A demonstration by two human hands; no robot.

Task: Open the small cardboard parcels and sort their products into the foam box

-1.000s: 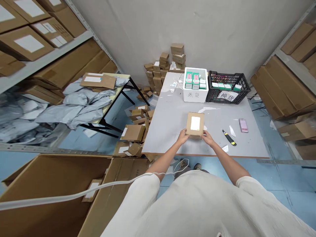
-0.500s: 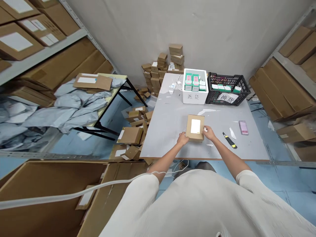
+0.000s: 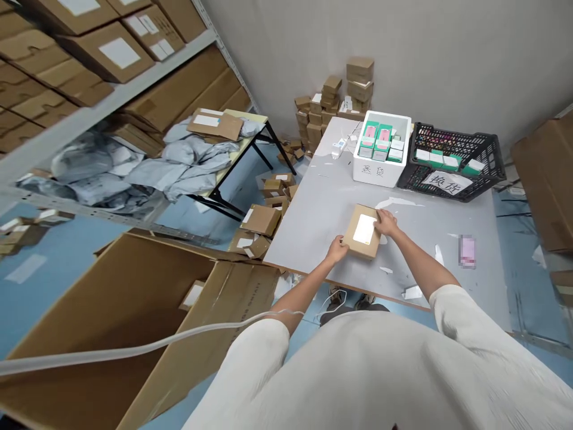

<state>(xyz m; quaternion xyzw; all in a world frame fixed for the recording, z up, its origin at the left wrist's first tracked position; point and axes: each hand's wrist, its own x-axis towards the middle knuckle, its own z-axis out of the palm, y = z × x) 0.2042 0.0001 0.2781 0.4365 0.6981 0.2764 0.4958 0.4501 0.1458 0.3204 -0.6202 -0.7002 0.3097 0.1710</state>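
Note:
A small brown cardboard box (image 3: 357,246) with a white label (image 3: 365,229) on top lies at a slight slant on the grey table. My left hand (image 3: 337,248) is closed on its left front corner, fingertips partly hidden by the box. At the box's upper right edge, my right hand (image 3: 385,223) grips with thumb and fingers, close beside the label. White paper scraps (image 3: 406,202) lie on the table beyond the box. The utility knife is out of sight, with my right forearm across that part of the table.
A white foam bin (image 3: 379,174) and a black crate (image 3: 483,185) hold green-and-white boxes at the back. Pinkish pack (image 3: 467,251) lies right. A large open carton (image 3: 242,304) stands left, a white cable (image 3: 179,334) in front. Stacked boxes (image 3: 360,70) stand by the wall.
The view has swung left. The box has turned slightly clockwise, and my right hand has moved up its right edge. The utility knife is no longer visible.

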